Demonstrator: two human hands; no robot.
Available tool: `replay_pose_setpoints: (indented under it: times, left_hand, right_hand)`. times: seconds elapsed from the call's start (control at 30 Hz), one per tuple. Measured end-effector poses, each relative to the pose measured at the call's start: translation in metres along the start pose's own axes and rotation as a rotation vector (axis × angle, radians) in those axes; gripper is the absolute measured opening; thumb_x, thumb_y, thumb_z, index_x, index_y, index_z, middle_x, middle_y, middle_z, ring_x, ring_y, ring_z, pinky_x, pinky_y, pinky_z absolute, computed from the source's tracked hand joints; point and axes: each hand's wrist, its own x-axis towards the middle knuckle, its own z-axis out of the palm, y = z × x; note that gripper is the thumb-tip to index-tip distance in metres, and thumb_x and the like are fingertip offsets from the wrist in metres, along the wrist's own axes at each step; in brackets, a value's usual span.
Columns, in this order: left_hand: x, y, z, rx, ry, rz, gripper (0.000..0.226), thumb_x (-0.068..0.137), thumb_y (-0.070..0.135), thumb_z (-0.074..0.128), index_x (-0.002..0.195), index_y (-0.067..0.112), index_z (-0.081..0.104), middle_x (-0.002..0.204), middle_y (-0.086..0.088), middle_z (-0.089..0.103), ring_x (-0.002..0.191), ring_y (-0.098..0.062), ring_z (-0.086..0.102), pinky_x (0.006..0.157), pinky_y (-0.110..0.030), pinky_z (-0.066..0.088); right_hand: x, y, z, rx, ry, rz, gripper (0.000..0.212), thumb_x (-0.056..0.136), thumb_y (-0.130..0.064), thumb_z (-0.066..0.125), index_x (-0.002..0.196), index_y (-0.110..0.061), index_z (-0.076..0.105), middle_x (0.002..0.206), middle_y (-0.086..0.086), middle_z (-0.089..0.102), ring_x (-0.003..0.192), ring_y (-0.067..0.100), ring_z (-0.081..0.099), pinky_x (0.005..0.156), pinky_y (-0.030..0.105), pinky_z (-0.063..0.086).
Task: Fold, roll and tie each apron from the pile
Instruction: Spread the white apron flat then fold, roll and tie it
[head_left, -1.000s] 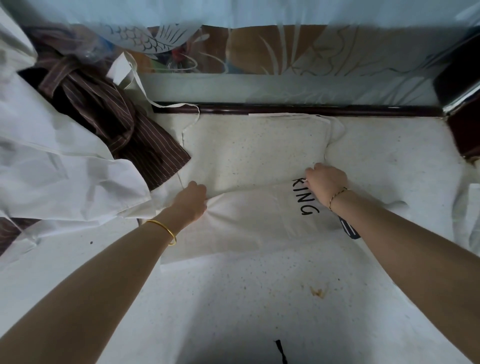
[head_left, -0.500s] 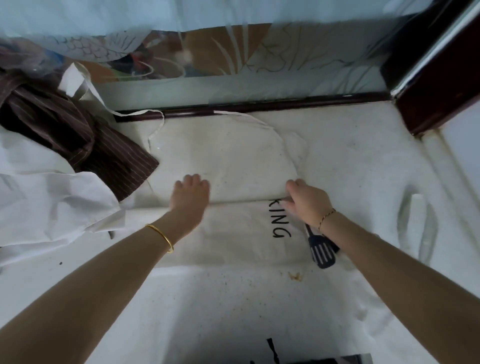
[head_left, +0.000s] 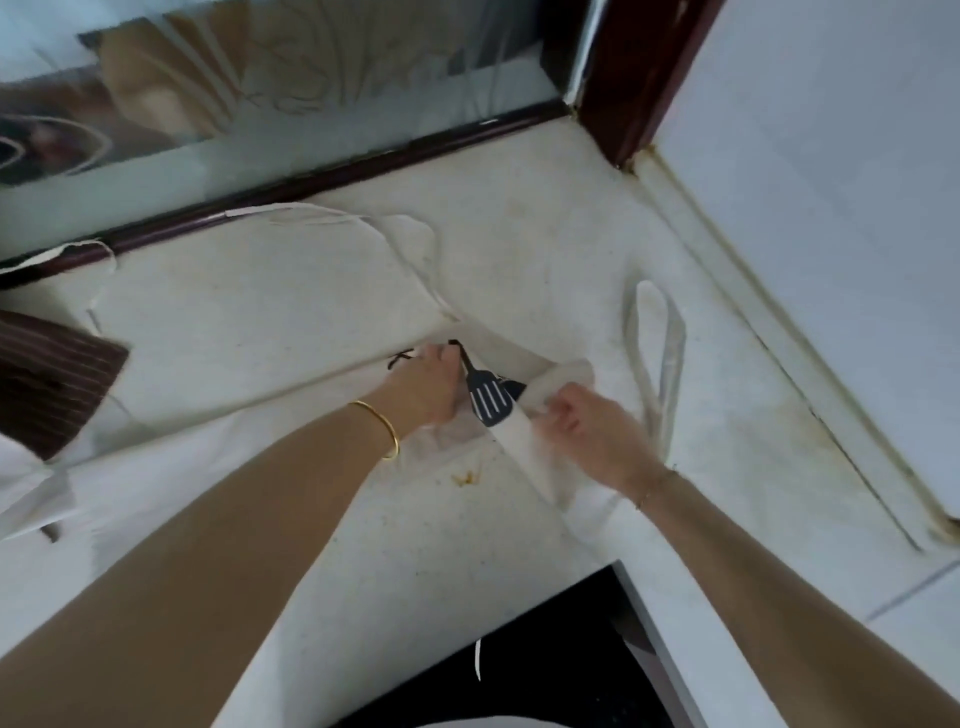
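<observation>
2 hands at work: left hand and right hand, both on the right end of the cream apron.
Apron position: spread folded on the speckled counter, long axis from left to right, the length still flat to the left of both hands.
Rolled end: short roll begun at the right end, lying between the hands, printed spatula showing on it.
Direction for the roll: leftward along the band, judged from how the flat part lies.
Nearer hand: right, directly on the roll; left just beside it, on the fold edge.
Left fingers: curled down on the cloth, pressing or pinching; cannot tell which.
Right fingers: curled round the roll, blurred.
Loose strap: looped on the counter, right of the roll, apart from it.
Striped apron: far left, untouched.
</observation>
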Motion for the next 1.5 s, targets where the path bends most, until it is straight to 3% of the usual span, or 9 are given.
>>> replay_pose_setpoints:
  times: [0.1, 0.2, 0.43, 0.67, 0.8, 0.97, 1.17, 1.3, 1.5]
  left_hand:
    - [0.005, 0.002, -0.005, 0.010, -0.066, 0.008, 0.060, 0.089, 0.030, 0.056, 0.134, 0.004, 0.024, 0.135, -0.017, 0.034, 0.121, -0.032, 0.043, 0.091, -0.041, 0.044]
    - [0.003, 0.003, -0.011, 0.020, -0.111, -0.025, 0.067, 0.083, 0.036, 0.064, 0.130, 0.008, 0.026, 0.131, -0.013, 0.035, 0.102, -0.030, 0.050, 0.078, -0.038, 0.046]
    - [0.002, 0.004, -0.014, 0.031, -0.147, -0.042, 0.088, 0.074, 0.036, 0.077, 0.137, 0.013, 0.019, 0.135, -0.013, 0.032, 0.097, -0.029, 0.053, 0.080, -0.040, 0.050]
    - [0.006, 0.005, -0.011, 0.054, -0.183, -0.069, 0.110, 0.074, 0.035, 0.078, 0.148, 0.019, -0.001, 0.142, -0.016, 0.025, 0.115, -0.036, 0.053, 0.094, -0.044, 0.049]
    - [0.008, 0.005, -0.011, 0.070, -0.199, -0.077, 0.115, 0.073, 0.038, 0.078, 0.149, 0.021, -0.007, 0.139, -0.018, 0.028, 0.106, -0.034, 0.058, 0.090, -0.044, 0.051]
    - [0.009, 0.005, -0.012, 0.060, -0.203, -0.058, 0.120, 0.072, 0.038, 0.079, 0.149, 0.026, -0.013, 0.135, -0.016, 0.032, 0.100, -0.032, 0.059, 0.086, -0.042, 0.053]
    - [0.020, 0.007, -0.018, 0.008, -0.184, -0.078, 0.095, 0.088, 0.047, 0.058, 0.150, 0.027, -0.012, 0.142, -0.015, 0.035, 0.113, -0.032, 0.053, 0.086, -0.039, 0.048]
    - [0.024, 0.006, -0.015, -0.018, -0.165, -0.080, 0.098, 0.086, 0.043, 0.062, 0.149, 0.028, -0.011, 0.137, -0.018, 0.040, 0.101, -0.029, 0.059, 0.087, -0.041, 0.052]
    - [0.027, 0.005, -0.013, 0.017, -0.192, -0.088, 0.113, 0.082, 0.042, 0.069, 0.147, 0.025, -0.022, 0.141, -0.021, 0.036, 0.094, -0.026, 0.061, 0.084, -0.038, 0.054]
  right_hand:
    - [-0.013, -0.007, 0.029, -0.031, -0.031, -0.015, 0.072, 0.071, -0.068, 0.061, 0.122, -0.020, 0.043, 0.119, -0.005, 0.048, 0.110, 0.020, 0.048, 0.090, 0.038, 0.046]
    - [-0.017, -0.009, 0.054, -0.278, 0.078, 0.051, 0.091, 0.070, -0.061, 0.066, 0.138, -0.014, 0.027, 0.136, 0.001, 0.036, 0.124, 0.024, 0.037, 0.098, 0.040, 0.038]
    - [-0.007, 0.011, 0.023, -0.468, 0.213, 0.079, 0.033, 0.090, -0.010, 0.051, 0.123, -0.011, 0.047, 0.114, 0.008, 0.055, 0.099, 0.025, 0.057, 0.070, 0.033, 0.050]
    - [0.047, 0.011, -0.111, -0.602, 0.252, 0.313, 0.019, 0.092, -0.003, 0.040, 0.086, -0.012, 0.056, 0.080, 0.003, 0.059, 0.088, 0.026, 0.059, 0.093, 0.040, 0.039]
    - [0.078, 0.010, -0.153, -0.659, 0.382, 0.314, 0.018, 0.084, 0.001, 0.045, 0.086, -0.012, 0.058, 0.077, 0.004, 0.057, 0.092, 0.027, 0.057, 0.097, 0.041, 0.033]
    - [0.093, 0.039, -0.149, -0.552, 0.504, 0.304, 0.031, 0.086, -0.007, 0.048, 0.117, -0.009, 0.047, 0.112, 0.013, 0.051, 0.111, 0.033, 0.045, 0.090, 0.043, 0.036]
    - [0.101, 0.074, -0.110, -0.434, 0.354, 0.449, 0.037, 0.095, -0.031, 0.040, 0.123, -0.009, 0.049, 0.123, 0.013, 0.052, 0.116, 0.033, 0.046, 0.091, 0.043, 0.038]
    - [0.108, 0.088, -0.109, -0.320, 0.272, 0.420, 0.036, 0.090, -0.039, 0.043, 0.113, -0.013, 0.052, 0.088, 0.005, 0.061, 0.111, 0.031, 0.050, 0.094, 0.043, 0.036]
    - [0.120, 0.092, -0.129, -0.224, 0.377, 0.064, 0.018, 0.098, -0.026, 0.038, 0.096, -0.010, 0.046, 0.071, 0.005, 0.053, 0.067, 0.028, 0.052, 0.054, 0.029, 0.034]
